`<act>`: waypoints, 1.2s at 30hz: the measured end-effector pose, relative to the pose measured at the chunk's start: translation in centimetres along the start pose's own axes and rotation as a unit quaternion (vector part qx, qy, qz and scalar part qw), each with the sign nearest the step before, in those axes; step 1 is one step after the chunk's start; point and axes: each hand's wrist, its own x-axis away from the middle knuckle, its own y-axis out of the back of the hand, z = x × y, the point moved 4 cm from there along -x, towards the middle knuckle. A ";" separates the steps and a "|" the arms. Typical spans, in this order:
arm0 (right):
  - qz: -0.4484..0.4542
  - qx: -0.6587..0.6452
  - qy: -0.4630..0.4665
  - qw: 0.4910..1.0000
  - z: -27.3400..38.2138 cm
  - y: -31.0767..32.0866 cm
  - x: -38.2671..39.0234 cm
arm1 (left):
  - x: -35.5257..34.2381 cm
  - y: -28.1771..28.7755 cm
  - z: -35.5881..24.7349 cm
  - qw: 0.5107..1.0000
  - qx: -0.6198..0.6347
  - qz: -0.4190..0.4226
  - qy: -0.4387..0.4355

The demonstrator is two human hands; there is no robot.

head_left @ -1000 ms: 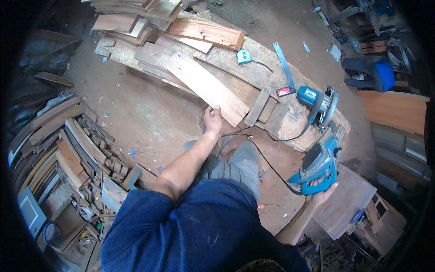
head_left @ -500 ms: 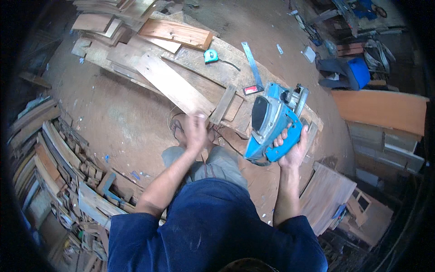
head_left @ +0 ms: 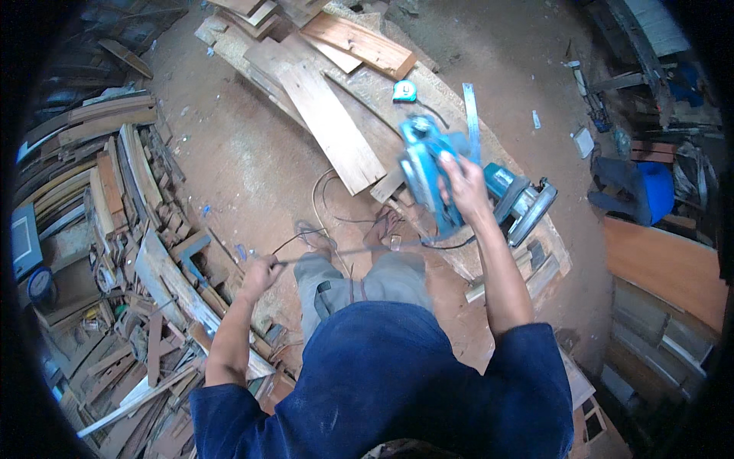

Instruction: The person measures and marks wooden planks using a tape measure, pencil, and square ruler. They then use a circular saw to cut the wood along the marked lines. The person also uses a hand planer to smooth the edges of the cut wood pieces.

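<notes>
My right hand (head_left: 464, 183) is wrapped round the handle of a blue electric planer (head_left: 420, 164), blurred by motion, above the near part of the low workbench (head_left: 566, 256). Out to the left, my left hand (head_left: 262, 274) is closed on the planer's dark power cord (head_left: 344, 251), which runs taut across in front of my legs. A pale wooden board (head_left: 329, 126) lies on the bench left of the planer. Just to the right of my right hand rests a blue circular saw (head_left: 520, 200), partly covered by my forearm.
A teal tape measure (head_left: 404, 92) and a metal square (head_left: 471, 122) lie on the bench beyond the planer. Another board (head_left: 359, 44) sits farther back. Heaped wood offcuts (head_left: 130, 206) fill the left side. A loose cable (head_left: 315, 195) trails near my feet. An orange-brown panel (head_left: 665, 264) stands right.
My right hand has swung the planer left and turned it, uncovering the circular saw. My left hand has moved left and down and now grips the cord. The view has shifted.
</notes>
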 end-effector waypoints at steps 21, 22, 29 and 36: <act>-0.112 -0.604 -0.310 0.726 -21.7 -24.7 13.9 | -1.0 6.1 -19.5 0.580 0.773 0.120 0.228; -0.212 -0.662 -0.283 0.660 -21.9 -24.4 12.8 | -1.1 7.1 -17.4 0.620 0.742 0.138 0.214; -0.517 -0.670 -0.133 0.516 -32.2 -26.8 18.2 | -9.1 20.5 -2.6 0.901 0.383 0.152 0.134; -0.337 -0.840 -0.024 0.425 -12.7 -40.4 20.8 | -4.0 8.7 -7.4 0.934 -0.002 0.170 -0.313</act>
